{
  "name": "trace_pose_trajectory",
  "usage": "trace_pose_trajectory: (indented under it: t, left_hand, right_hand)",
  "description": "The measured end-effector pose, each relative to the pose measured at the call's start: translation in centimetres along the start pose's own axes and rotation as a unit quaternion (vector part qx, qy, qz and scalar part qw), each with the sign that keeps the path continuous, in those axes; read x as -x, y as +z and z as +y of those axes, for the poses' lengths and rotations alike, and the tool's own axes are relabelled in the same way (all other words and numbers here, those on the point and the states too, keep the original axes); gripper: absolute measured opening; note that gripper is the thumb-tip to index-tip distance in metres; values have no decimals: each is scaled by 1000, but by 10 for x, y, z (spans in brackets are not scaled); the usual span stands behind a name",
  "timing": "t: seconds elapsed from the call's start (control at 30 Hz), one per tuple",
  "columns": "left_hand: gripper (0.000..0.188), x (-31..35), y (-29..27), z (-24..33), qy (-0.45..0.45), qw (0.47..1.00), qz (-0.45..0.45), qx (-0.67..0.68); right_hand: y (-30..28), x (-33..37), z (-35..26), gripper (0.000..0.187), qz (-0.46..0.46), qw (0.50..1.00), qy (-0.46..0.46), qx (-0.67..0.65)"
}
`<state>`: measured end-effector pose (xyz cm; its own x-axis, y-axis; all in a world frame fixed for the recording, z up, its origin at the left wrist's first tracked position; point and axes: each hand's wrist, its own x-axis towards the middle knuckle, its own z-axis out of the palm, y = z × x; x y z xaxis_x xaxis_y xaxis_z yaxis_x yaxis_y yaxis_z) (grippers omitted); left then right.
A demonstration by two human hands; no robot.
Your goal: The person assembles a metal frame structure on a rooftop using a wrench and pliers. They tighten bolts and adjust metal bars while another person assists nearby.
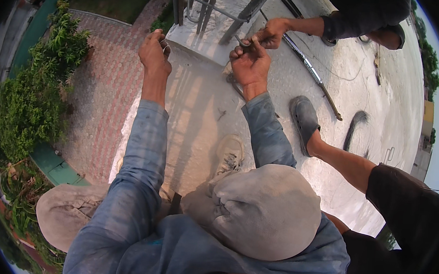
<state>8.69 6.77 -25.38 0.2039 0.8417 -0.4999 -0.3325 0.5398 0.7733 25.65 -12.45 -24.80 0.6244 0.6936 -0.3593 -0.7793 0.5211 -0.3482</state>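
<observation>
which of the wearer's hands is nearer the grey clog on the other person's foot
Right. The right hand is up and left of the grey clog in the picture, beside the other person's hand; the left hand is much farther left.

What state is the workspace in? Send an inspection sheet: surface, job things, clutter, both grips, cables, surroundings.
Surface: pale, rough slab, sunlit, with shadow stripes.
Job's things: rebar cage with cross ties; bent metal piece beside it.
Clutter: silver-and-dark bar and dark wire-like bundle, both lying on the slab at right.
Left grip: curled, near the rebar cage; contents unclear.
Right grip: palm up, at the bent metal piece; closure unclear.
Cables: thin curved strand on the slab; wire or cord, cannot tell.
Surroundings: another person's hand at the same piece; grey clog on a foot; patterned paving and leafy tree at left.
</observation>
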Motion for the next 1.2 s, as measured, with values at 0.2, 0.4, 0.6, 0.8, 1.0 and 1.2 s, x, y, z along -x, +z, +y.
trace_pose_trajectory:
  t: [0.2,0.4,0.6,0.8,1.0,1.2]
  left_hand:
    - [13,-4,-14,10,16,999,31,-4]
    - [14,-12,-22,14,11,998,56,7]
    - [15,19,-7,-14,49,993,108,-18]
    - [14,97,51,-71,16,982,-102,-157]
    - [17,111,83,-73,-83,983,-159,-47]
    - [15,109,95,-81,-157,968,-182,73]
  right_hand:
    - [5,1,15,9,39,998,-49,-6]
    - [-4,2,17,13,35,996,-64,46]
    - [-8,3,22,9,30,996,-70,44]
    - [-6,5,30,13,29,992,-95,80]
    - [0,6,31,16,75,986,-106,106]
    - [-5,9,26,16,77,984,-75,142]
